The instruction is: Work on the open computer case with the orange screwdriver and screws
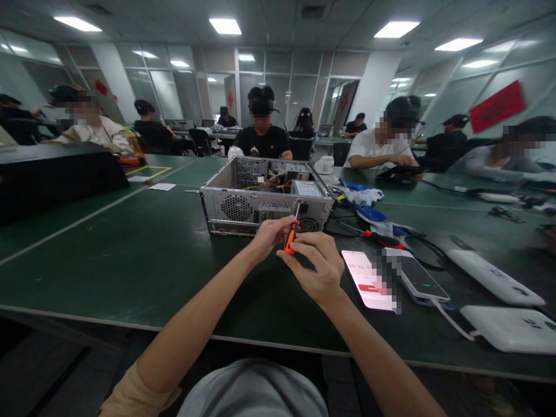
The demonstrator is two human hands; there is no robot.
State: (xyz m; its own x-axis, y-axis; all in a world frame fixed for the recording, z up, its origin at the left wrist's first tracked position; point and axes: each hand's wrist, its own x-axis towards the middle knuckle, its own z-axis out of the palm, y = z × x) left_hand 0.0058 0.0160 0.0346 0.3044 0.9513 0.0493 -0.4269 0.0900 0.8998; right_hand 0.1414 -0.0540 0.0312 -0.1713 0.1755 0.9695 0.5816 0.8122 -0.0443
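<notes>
In front of me an open grey computer case (230, 194) lies on its side, with cables and a power supply (307, 189) showing inside. Its vented rear panel faces me. My right hand (319, 263) pinches the orange and black handle of a screwdriver (291, 237). The screwdriver's shaft points up and away toward the right part of the rear panel; whether its tip touches a screw is too small to tell. My left hand (270, 236) has its fingertips closed around the front of the screwdriver, close to the case.
A second screwdriver (384, 240), red and black, lies right of the case by blue-white gloves (362, 197). Nearer are a lit phone (367, 284), a power bank (419, 275) and white devices (508, 329) with cables. A black box (65, 176) stands left. Several people sit around.
</notes>
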